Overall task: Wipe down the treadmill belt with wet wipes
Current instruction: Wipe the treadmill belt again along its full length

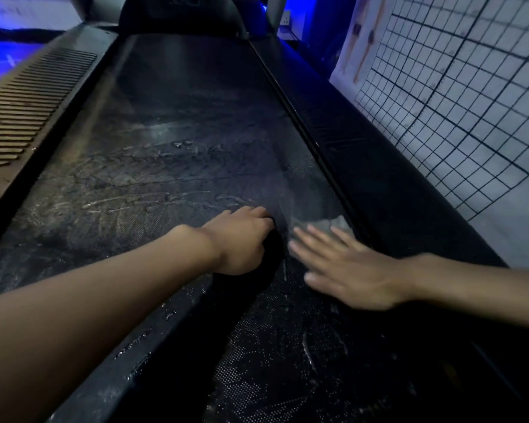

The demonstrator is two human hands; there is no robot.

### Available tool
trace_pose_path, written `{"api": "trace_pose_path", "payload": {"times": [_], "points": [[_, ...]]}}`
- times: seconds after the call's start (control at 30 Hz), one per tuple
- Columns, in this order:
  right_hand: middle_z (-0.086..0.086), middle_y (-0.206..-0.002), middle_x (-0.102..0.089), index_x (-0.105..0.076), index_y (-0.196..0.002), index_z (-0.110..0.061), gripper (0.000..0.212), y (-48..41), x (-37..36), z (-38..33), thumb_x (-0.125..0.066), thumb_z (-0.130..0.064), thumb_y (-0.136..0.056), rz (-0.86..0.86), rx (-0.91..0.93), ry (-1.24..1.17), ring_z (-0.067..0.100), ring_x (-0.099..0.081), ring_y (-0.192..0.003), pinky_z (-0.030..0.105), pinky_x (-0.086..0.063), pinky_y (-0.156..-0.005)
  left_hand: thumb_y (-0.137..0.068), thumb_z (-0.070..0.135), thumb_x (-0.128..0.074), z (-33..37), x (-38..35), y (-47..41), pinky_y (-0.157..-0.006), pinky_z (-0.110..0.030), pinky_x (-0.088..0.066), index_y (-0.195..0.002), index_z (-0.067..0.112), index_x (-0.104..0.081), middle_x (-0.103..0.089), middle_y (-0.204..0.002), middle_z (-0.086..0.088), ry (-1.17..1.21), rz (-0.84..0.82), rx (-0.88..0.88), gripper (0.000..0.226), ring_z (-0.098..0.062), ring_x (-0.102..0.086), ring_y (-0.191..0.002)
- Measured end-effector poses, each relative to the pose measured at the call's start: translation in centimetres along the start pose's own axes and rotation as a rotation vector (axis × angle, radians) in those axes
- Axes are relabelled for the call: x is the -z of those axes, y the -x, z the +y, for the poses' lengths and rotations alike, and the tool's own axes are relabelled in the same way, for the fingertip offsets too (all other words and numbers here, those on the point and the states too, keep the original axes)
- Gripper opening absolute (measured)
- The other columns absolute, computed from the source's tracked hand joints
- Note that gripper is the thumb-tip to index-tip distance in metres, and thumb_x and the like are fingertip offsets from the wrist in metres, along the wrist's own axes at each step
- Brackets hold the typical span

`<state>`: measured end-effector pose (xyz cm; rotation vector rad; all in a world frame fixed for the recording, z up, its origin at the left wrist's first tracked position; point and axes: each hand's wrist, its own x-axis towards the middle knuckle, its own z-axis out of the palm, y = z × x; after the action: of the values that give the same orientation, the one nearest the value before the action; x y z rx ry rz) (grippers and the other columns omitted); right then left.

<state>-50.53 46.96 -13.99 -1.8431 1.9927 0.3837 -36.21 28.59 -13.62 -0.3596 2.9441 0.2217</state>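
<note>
My left hand, at frame centre, curls round what looks like a dark fold of the belt, probably to steady it. Apart from it, my right hand lies flat, fingers straight, pushing the grey wipe along the belt's right edge.

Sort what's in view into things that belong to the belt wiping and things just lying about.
Job: treadmill belt; greyish wet wipe at the fingertips of the flat right hand; left hand, fingers curled, on the belt.
Just there: wire grid panel; ribbed side rail; wall socket.
</note>
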Motion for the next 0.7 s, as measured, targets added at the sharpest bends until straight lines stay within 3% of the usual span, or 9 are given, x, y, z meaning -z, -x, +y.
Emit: {"api": "trace_pose_path", "payload": {"times": [0.07, 0.13, 0.23, 0.3, 0.4, 0.47, 0.57, 0.7], "points": [[-0.016, -0.153, 0.039, 0.025, -0.15, -0.034, 0.074, 0.6, -0.1, -0.1, 0.007, -0.068, -0.087, -0.012, 0.029, -0.014, 0.0, 0.04, -0.137, 0.036, 0.025, -0.116, -0.09, 0.027, -0.044, 0.1, -0.2, 0.7, -0.11, -0.047, -0.033, -0.142, 0.024, -0.042, -0.032, -0.146, -0.009, -0.008, -0.004, 0.041, 0.052, -0.032, -0.028, -0.138], [-0.014, -0.155, 0.036, 0.023, -0.152, -0.032, 0.07, -1.4, 0.7, 0.6, 0.003, -0.064, -0.092, 0.001, -0.056, -0.05, 0.002, 0.036, -0.14, 0.038, 0.02, -0.119, -0.093, 0.034, -0.043, 0.3, -0.2, 1.2, -0.108, -0.048, -0.031, -0.146, 0.033, -0.034, -0.031, -0.144, -0.014, -0.062, -0.013, 0.119, 0.054, -0.038, -0.029, -0.135], [-0.01, -0.157, 0.034, 0.022, -0.152, -0.03, 0.072, -3.4, 1.3, -0.3, 0.001, -0.065, -0.093, 0.067, -0.167, -0.043, 0.008, 0.034, -0.143, 0.044, 0.017, -0.12, -0.091, 0.037, -0.046, -0.2, -0.3, 1.7, -0.108, -0.044, -0.036, -0.142, 0.023, -0.038, -0.038, -0.14, -0.01, -0.012, 0.03, 0.144, 0.053, -0.033, -0.035, -0.133], [-0.01, -0.155, 0.037, 0.024, -0.151, -0.031, 0.077, -2.0, 0.3, -2.4, 0.005, -0.069, -0.087, 0.046, -0.054, 0.004, 0.008, 0.038, -0.14, 0.044, 0.021, -0.118, -0.089, 0.04, -0.048, -0.9, -0.4, 2.4, -0.109, -0.042, -0.036, -0.136, 0.016, -0.044, -0.041, -0.139, -0.009, 0.027, 0.06, 0.168, 0.053, -0.029, -0.036, -0.134], [-0.013, -0.154, 0.039, 0.026, -0.15, -0.033, 0.072, 0.1, -0.6, -4.1, 0.002, -0.066, -0.092, 0.025, 0.085, 0.023, 0.004, 0.04, -0.138, 0.037, 0.025, -0.114, -0.092, 0.047, -0.044, -1.3, -0.6, 3.7, -0.11, -0.045, -0.031, -0.145, 0.031, -0.037, -0.034, -0.145, -0.01, -0.038, 0.047, 0.245, 0.056, -0.033, -0.03, -0.137], [-0.012, -0.155, 0.036, 0.024, -0.151, -0.032, 0.068, -1.2, 0.3, -3.3, 0.0, -0.062, -0.095, 0.015, 0.043, 0.02, 0.004, 0.037, -0.14, 0.037, 0.022, -0.117, -0.093, 0.047, -0.044, -1.5, -0.6, 4.3, -0.111, -0.044, -0.029, -0.149, 0.032, -0.03, -0.03, -0.15, -0.008, -0.022, 0.038, 0.246, 0.06, -0.032, -0.028, -0.139], [-0.008, -0.157, 0.032, 0.021, -0.153, -0.028, 0.069, -4.3, 1.6, -2.5, -0.002, -0.062, -0.096, 0.07, -0.118, -0.016, 0.009, 0.031, -0.144, 0.042, 0.017, -0.12, -0.092, 0.04, -0.047, -2.0, -0.3, 4.5, -0.116, -0.042, -0.026, -0.15, 0.019, -0.028, -0.026, -0.157, -0.005, 0.028, 0.032, 0.24, 0.065, -0.026, -0.023, -0.145], [-0.01, -0.155, 0.037, 0.024, -0.151, -0.03, 0.077, -2.1, 0.1, -5.6, 0.003, -0.07, -0.089, 0.041, 0.068, 0.041, 0.008, 0.038, -0.141, 0.04, 0.023, -0.116, -0.091, 0.03, -0.046, -2.4, -0.1, 5.1, -0.115, -0.044, -0.027, -0.149, 0.022, -0.032, -0.023, -0.157, -0.003, 0.034, -0.008, 0.227, 0.06, -0.027, -0.022, -0.145]]}}
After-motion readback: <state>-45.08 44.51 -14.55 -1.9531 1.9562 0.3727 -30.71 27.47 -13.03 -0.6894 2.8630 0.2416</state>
